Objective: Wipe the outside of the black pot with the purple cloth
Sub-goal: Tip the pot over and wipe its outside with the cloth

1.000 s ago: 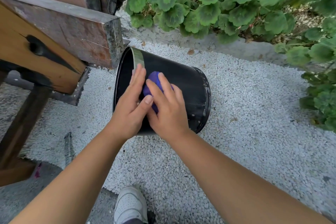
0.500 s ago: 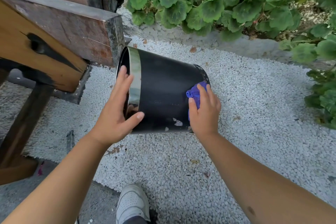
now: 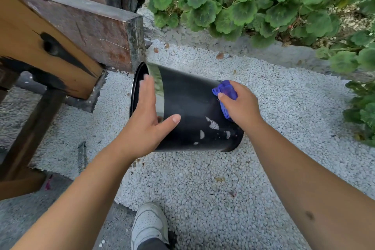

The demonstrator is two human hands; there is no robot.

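The black pot [image 3: 190,107] lies on its side on white gravel, its open mouth facing left and its base to the right. Pale scuffed patches show on its lower wall. My left hand [image 3: 146,115] grips the shiny band at the rim, fingers over the top and thumb pressed on the wall. My right hand [image 3: 241,105] holds the bunched purple cloth [image 3: 225,92] against the pot's wall near the base end.
Dark wooden steps [image 3: 91,26] and a tan beam [image 3: 40,46] stand close on the left, almost touching the pot's mouth. Green leafy plants [image 3: 243,2] line the back and right. White gravel [image 3: 203,184] covers the ground; my white shoe [image 3: 149,223] is at the bottom.
My right hand slid the cloth from the rim end to the base end of the pot. My left hand shifted onto the rim band. The pot rolled slightly, showing more scuffed patches.
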